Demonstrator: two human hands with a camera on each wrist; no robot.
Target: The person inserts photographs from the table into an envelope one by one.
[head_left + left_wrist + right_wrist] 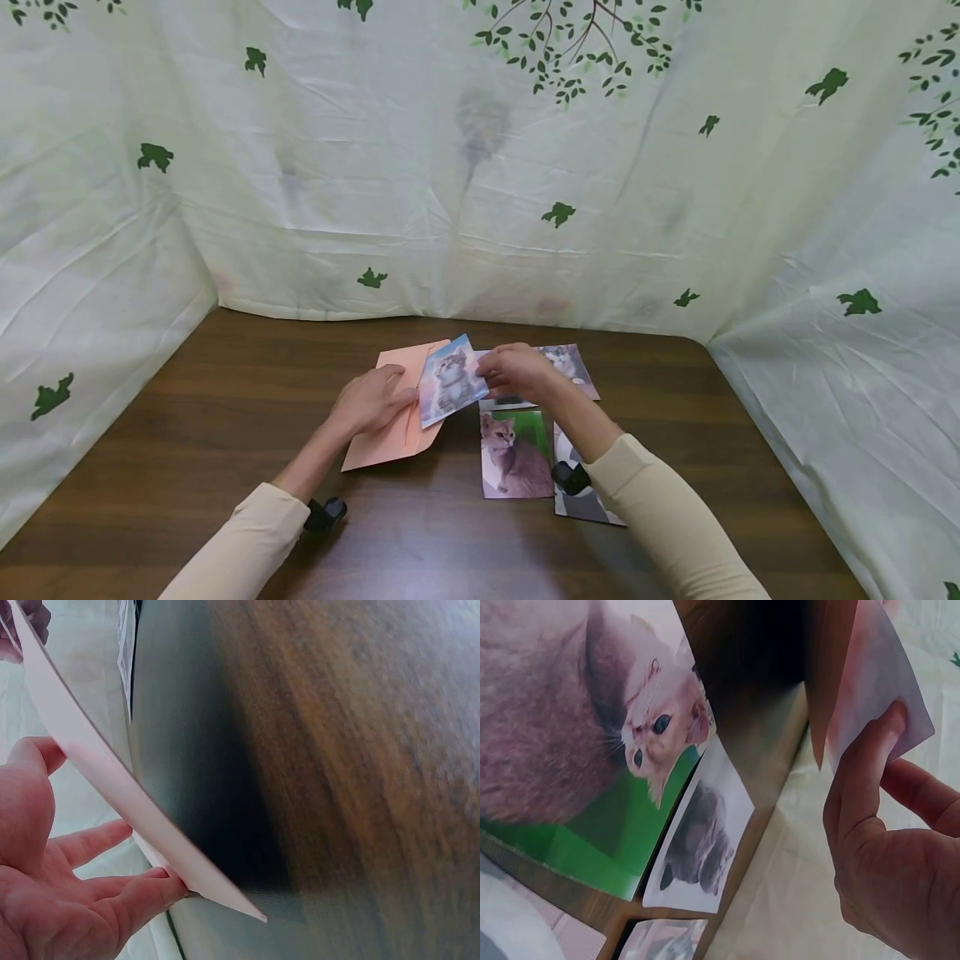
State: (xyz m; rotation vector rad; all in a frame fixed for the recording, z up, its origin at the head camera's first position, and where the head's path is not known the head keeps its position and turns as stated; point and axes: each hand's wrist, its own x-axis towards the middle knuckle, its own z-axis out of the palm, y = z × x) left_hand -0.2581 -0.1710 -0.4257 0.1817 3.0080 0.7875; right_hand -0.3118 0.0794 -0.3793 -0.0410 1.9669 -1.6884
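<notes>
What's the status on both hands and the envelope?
Left hand holds pink envelope. Right hand pinches kitten photo, overlapping envelope's right side. Nothing visibly in the way.

Peach envelope (393,435) I'm holding: matt paper, smooth. Kitten print (452,382) I pinch: thin, smooth paper. Brown-cat print (519,458): smooth paper too. My table (420,542): brown wood grain, smooth, soft sheen. Backdrop (337,183): creased matt cloth. My sleeves (240,533): matt cloth, lightly wrinkled. Wrist cameras (327,514): black, look plastic.
</notes>
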